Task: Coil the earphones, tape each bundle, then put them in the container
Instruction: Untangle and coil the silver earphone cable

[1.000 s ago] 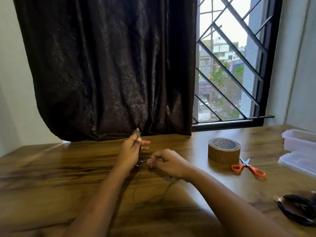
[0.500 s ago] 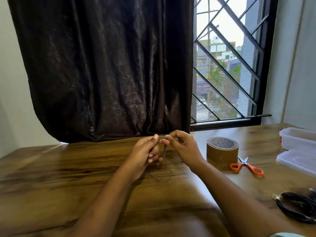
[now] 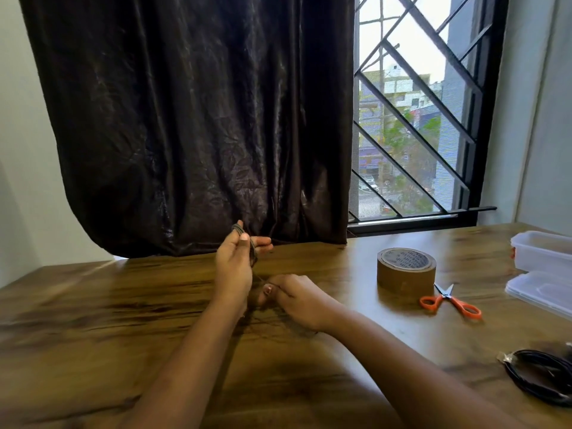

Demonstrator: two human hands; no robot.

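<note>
Earphone cord [image 3: 253,252] is looped around the fingers of the left hand [image 3: 233,264], which grips the loops with its thumb, raised above the surface [image 3: 93,320] near the middle of the far edge. The right hand [image 3: 301,300], lower and just beside it, pinches the trailing strand. Tape roll [image 3: 405,269] and scissors [image 3: 449,301] sit toward the right. The container [image 3: 541,250] and lid [image 3: 540,294] are at the right edge, and a black coiled bundle [image 3: 544,374] is by the near right corner.

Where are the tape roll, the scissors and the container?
tape roll [image 3: 404,278], head view, on its brown side wall.
scissors [image 3: 447,295], head view, at the pivot between the blades and the orange handles.
container [image 3: 540,258], head view, on its clear front wall.
</note>
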